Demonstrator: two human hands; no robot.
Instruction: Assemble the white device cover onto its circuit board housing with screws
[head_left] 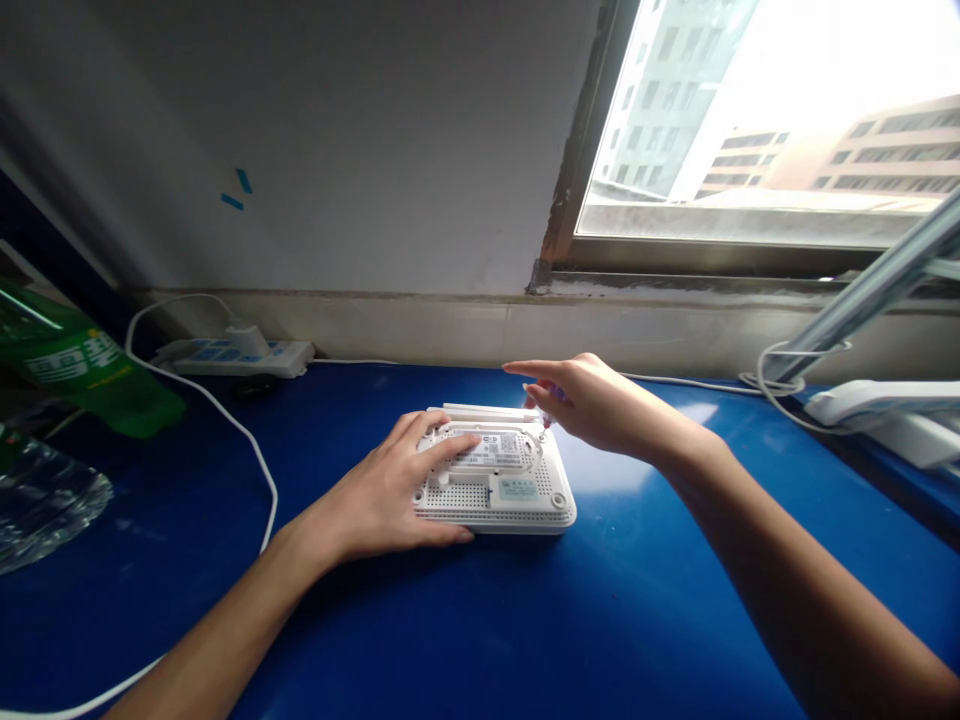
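Both forearms are reaching in over the blue table (525,620). Left hand (390,495) is lying flat and open on the upside-down white router (499,470), pressing its left side. Right hand (592,400) is hovering open just behind the router's far right corner, fingers extended. Folded antennas there could get bent if pushed carelessly, I think.

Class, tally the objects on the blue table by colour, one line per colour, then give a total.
White: 4 (router, power strip, cable, lamp base)
Green: 1 (bottle)
Clear: 1 (plastic bottle)
Total: 6
The left hand rests on the router; the right hand reaches to its far edge.
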